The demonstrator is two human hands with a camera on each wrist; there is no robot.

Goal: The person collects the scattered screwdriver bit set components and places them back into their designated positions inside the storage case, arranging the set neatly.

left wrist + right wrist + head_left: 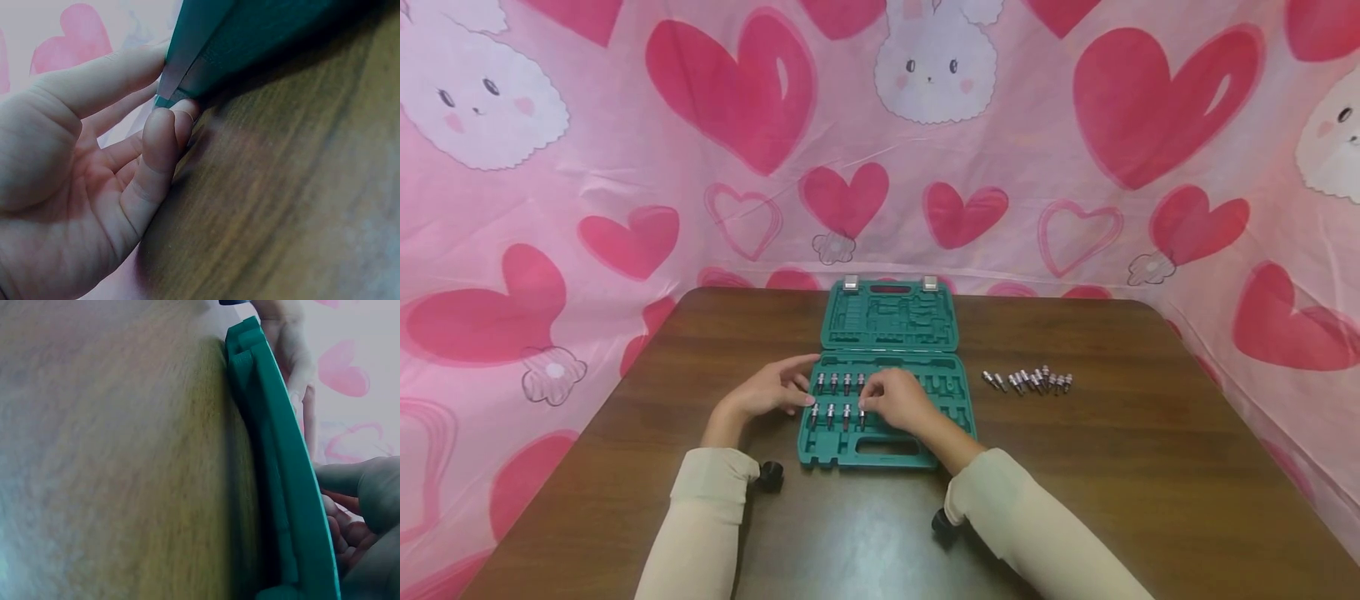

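A green plastic tool case [811, 454] lies unfolded on the table, its lid [891, 340] laid back away from me. Silver bit sockets fill slots in two rows at the left of the near half. My right hand [901, 402] pinches a bit socket [862, 421] at the fourth slot of the nearer row; its fingers hide part of the farther row. At the case's left edge, my left hand [765, 390] rests with its fingers spread. In the left wrist view, its thumb and fingertips touch the case's side [187, 56].
Several loose bit sockets [1033, 380] lie in a cluster on the brown table [1112, 450], right of the case. Vacant moulded slots [951, 385] show at the near half's right. Pink cloth [917, 150] with hearts and rabbits hangs behind and beside the table.
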